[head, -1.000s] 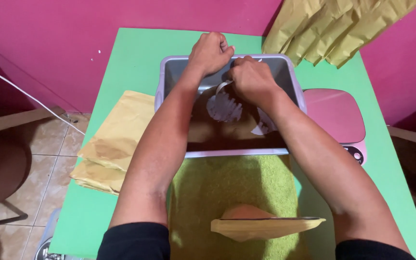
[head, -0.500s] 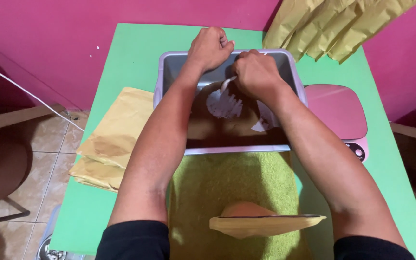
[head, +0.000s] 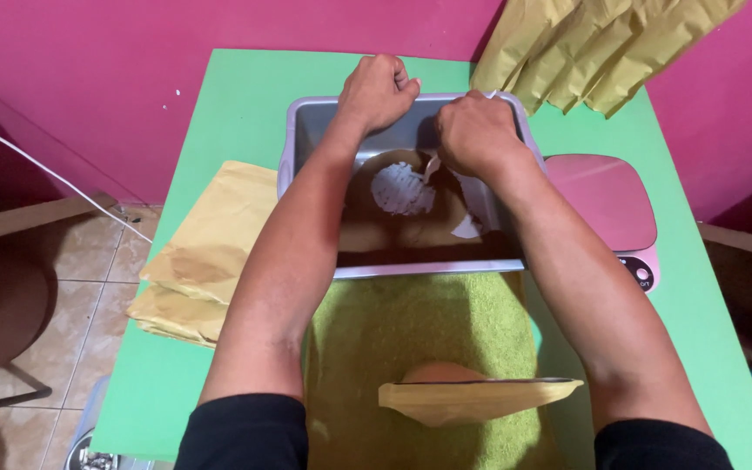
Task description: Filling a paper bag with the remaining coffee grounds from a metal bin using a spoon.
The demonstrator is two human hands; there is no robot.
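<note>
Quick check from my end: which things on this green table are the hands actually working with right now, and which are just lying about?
In hand:
left hand and right hand, both over the grey rectangular plastic tub
brown powder inside it
white scoop-like piece by the right hand

Lying about:
yellow padded envelopes
pink kitchen scale
green towel

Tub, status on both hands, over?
Left hand fisted on the tub far rim. Right hand closed on a white scoop over brown powder. Nothing blocking.
</note>
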